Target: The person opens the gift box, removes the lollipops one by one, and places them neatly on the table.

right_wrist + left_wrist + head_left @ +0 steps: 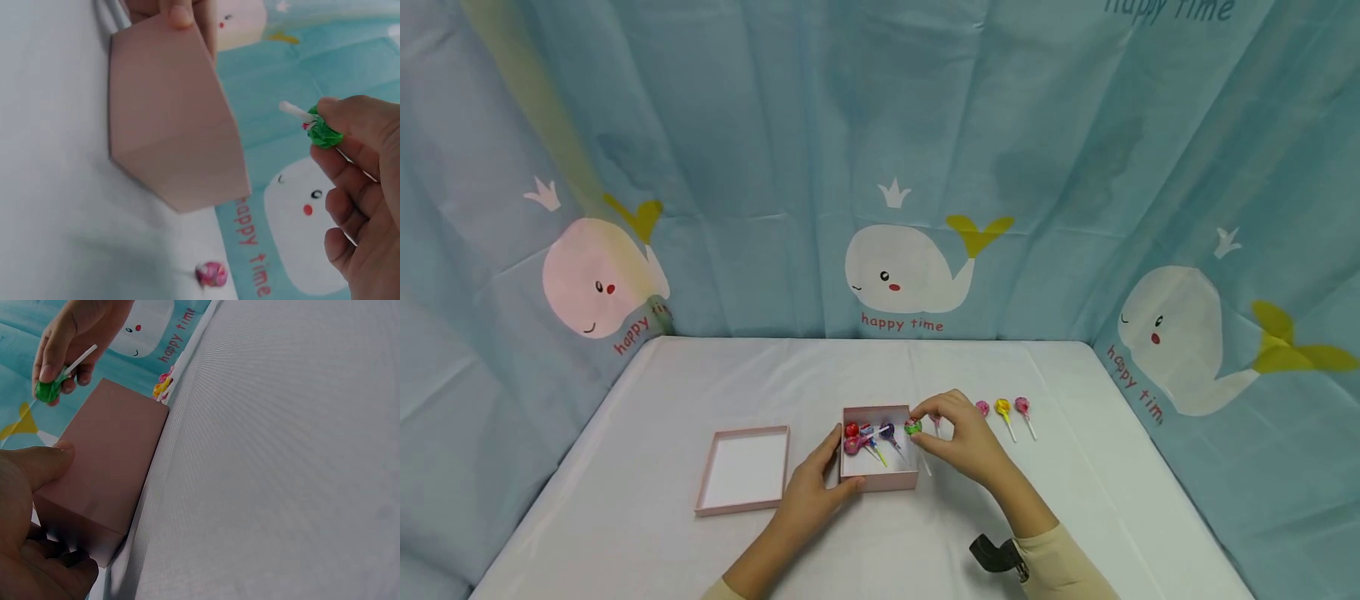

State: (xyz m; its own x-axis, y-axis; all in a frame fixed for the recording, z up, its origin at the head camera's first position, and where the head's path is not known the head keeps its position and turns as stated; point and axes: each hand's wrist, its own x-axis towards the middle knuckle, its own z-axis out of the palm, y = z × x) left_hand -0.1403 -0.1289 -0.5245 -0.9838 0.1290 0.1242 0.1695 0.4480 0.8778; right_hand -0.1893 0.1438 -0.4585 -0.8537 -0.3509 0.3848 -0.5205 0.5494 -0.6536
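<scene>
Looks roughly half done: lid (748,468) off and lying left of the box (880,482), several lollipops (852,446) already inside. Green lollipop (912,426) is pinched by its head in right hand (958,437), over the box's right rim, not in yet. Left hand (811,496) grips the box's left side. Left to go: yellow lollipop (1003,407) and a few pink ones on the counter (625,533), one partly behind right hand. Right wall is the edge to clear; box's front right floor has room
</scene>
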